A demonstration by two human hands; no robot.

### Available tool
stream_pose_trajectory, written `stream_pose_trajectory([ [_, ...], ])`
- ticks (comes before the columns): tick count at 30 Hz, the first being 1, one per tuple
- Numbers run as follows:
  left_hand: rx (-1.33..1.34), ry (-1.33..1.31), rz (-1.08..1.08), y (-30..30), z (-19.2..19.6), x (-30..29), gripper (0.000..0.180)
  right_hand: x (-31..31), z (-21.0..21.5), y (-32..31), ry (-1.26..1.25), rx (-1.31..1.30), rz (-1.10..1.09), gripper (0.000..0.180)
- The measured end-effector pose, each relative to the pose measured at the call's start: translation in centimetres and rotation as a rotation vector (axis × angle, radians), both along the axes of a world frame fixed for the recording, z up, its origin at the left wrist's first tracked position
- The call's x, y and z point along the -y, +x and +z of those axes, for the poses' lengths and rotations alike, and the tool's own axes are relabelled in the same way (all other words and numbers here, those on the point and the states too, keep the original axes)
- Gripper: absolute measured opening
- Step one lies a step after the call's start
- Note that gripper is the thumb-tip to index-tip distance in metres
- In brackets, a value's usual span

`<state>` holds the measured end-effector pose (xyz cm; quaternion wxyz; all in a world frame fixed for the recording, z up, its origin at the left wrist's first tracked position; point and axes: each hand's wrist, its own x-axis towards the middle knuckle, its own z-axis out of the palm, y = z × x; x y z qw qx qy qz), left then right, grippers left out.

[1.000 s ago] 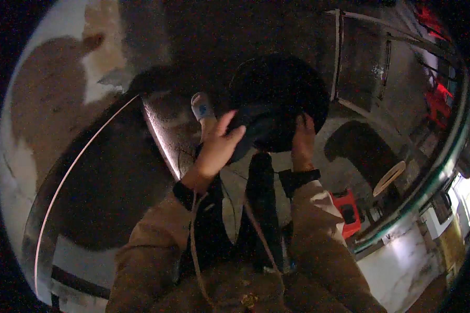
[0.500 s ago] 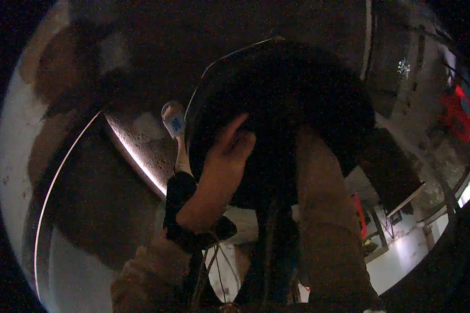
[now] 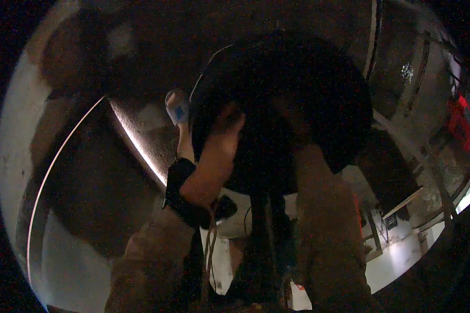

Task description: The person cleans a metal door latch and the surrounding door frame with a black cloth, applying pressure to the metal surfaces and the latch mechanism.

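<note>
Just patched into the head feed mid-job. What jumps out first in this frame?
A big dark rounded object fills the upper centre, raised close to the camera. The left hand presses against its left side; the right hand is hidden behind it, with only the right sleeve rising from below. Just left of the object a small pale bottle-like thing with a blue mark catches the light, and a red item glows at the far right edge.

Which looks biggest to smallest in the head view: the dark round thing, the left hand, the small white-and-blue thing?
1. Dark round thing, though it is close to the camera.
2. Left hand.
3. Small white-and-blue thing.
</note>
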<state>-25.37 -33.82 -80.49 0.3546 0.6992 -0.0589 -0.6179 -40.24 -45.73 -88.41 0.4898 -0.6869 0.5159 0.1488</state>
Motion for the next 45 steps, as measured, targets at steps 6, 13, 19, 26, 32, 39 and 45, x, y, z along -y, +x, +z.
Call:
stream_pose_trajectory([
  [6,-0.385,-0.020,0.556,-0.9,-2.9,1.0,0.054,2.1,12.6,-0.2,0.256,0.400,-0.148,0.046],
  [13,-0.767,-0.027,0.679,-1.0,-2.1,3.3,0.051,1.6,14.2,2.0,0.218,0.684,-0.449,0.038],
  [19,-0.759,-0.043,0.705,-2.1,-2.5,2.9,0.048,-1.1,12.7,2.6,0.151,0.473,-0.138,0.036],
  [26,-0.045,-0.269,-0.010,-1.4,-3.1,0.0,0.050,-5.5,7.3,4.4,-0.273,0.398,0.011,0.030],
  [32,-0.144,-0.289,-0.003,-0.4,0.9,0.7,0.057,-4.2,-0.7,3.7,-0.409,0.040,0.405,0.031],
  [39,0.153,0.034,-0.096,-0.9,-1.0,-1.5,0.050,-0.1,-7.9,0.9,-0.130,-0.327,0.488,0.034],
  [45,0.119,-0.015,-0.035,-0.3,0.6,-0.5,0.045,0.2,-13.4,1.1,-0.062,-0.406,0.499,0.037],
])
